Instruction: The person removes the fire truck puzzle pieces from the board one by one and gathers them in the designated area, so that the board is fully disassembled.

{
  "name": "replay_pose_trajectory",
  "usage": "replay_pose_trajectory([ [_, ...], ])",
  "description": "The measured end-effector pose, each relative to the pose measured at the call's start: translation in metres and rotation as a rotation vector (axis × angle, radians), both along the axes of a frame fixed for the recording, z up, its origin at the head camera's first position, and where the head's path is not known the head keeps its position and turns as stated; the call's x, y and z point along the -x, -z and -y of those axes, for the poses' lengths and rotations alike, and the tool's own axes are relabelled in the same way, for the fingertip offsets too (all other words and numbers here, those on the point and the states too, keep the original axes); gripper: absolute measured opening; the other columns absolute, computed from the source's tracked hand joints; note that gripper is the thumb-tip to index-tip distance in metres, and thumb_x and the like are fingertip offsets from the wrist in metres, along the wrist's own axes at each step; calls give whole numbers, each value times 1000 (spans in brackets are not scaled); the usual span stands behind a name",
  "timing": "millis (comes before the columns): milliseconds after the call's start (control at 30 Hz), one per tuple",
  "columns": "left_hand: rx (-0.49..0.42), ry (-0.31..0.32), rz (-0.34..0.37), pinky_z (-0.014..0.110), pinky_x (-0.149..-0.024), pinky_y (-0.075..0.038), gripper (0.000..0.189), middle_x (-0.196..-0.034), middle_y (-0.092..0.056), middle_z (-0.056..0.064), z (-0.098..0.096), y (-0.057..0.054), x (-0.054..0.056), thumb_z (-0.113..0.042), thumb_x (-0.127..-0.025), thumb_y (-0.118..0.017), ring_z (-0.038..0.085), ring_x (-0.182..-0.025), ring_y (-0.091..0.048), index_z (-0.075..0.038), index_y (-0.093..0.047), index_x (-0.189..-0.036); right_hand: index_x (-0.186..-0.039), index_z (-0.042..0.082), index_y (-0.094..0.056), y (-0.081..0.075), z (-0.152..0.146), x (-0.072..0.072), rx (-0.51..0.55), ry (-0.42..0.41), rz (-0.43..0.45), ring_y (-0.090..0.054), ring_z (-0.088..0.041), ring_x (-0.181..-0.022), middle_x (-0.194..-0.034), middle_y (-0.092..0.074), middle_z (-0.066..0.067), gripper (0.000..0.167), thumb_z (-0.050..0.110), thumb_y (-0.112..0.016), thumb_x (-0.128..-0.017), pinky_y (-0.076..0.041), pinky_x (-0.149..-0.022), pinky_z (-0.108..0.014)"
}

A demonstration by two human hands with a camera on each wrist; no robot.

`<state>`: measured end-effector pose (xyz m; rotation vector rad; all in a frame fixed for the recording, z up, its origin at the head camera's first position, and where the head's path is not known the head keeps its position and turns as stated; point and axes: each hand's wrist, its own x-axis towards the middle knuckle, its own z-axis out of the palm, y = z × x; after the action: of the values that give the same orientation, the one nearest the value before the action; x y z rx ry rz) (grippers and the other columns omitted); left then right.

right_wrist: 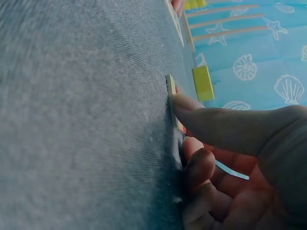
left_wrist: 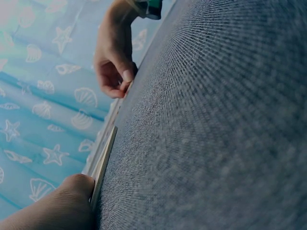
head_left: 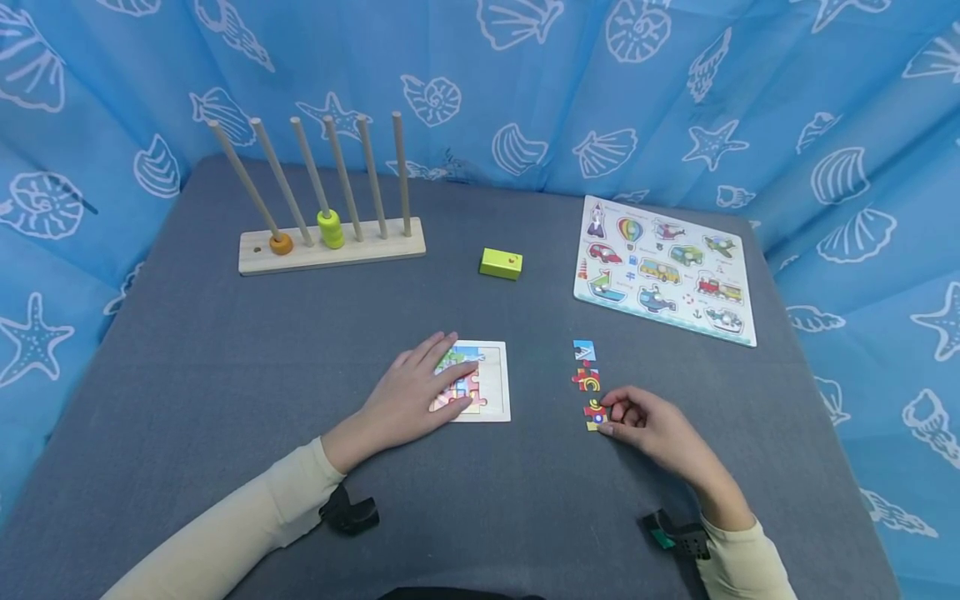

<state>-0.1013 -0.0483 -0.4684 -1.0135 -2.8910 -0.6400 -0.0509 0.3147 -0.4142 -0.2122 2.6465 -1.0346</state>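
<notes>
In the head view my left hand (head_left: pixel 408 392) lies with spread fingers on a small jigsaw puzzle in a pale wooden frame (head_left: pixel 495 414). The frame's left part holds joined pieces, partly hidden under the fingers; bare wood shows at its right. My right hand (head_left: pixel 648 425) pinches a red and yellow puzzle piece (head_left: pixel 596 414) by its right side, thumb and fingertips on its edge. Seen from the right wrist, this thin piece (right_wrist: pixel 172 98) is at the cloth, under the thumb. Above it lie a red and yellow piece (head_left: pixel 588 380) and a blue piece (head_left: pixel 583 351).
At the back left stands a wooden peg rack (head_left: pixel 333 257) with tall rods, orange and green beads on two of them. A yellow-green block (head_left: pixel 501 263) sits mid-table. A vehicle peg-puzzle board (head_left: pixel 667 268) lies at the back right. Blue shell-patterned curtain (head_left: pixel 547 92) borders the grey table (head_left: pixel 495 500).
</notes>
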Motion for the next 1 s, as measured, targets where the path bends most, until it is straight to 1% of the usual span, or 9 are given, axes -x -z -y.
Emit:
replay_pose_trajectory([
  [300,16,-2,9,52,-107,-31,55,-157,-26,7,0,0,0,-59,-94,-42,25,-145,-21,-34,-43,-144,-101,10,-62,3,2,-2,-33,-11,-56,-48,-8,-66,-81,-54,0,23,17,-75,-84,-40,-57,-23],
  [433,13,-4,13,52,-107,-31,55,-157,-26,7,0,-1,0,-58,-94,-43,25,-145,-21,-34,-43,-144,-102,10,-62,3,3,-2,-44,-14,-71,-47,-8,-66,-81,-53,0,23,18,-75,-84,-39,-57,-23],
  [767,12,-7,6,52,-107,-31,56,-157,-26,6,0,1,1,-58,-94,-43,25,-145,-20,-34,-43,-144,-102,10,-62,3,3,-2,-43,-18,-73,-46,-7,-65,-81,-53,0,23,18,-74,-84,-39,-57,-23],
  [1000,-9,-9,9,52,-106,-31,54,-157,-27,6,0,2,1,-57,-95,-42,25,-145,-21,-34,-44,-143,-103,10,-62,2,3,-1,-52,-22,-75,-47,-7,-65,-82,-54,1,25,19,-75,-84,-39,-56,-23],
])
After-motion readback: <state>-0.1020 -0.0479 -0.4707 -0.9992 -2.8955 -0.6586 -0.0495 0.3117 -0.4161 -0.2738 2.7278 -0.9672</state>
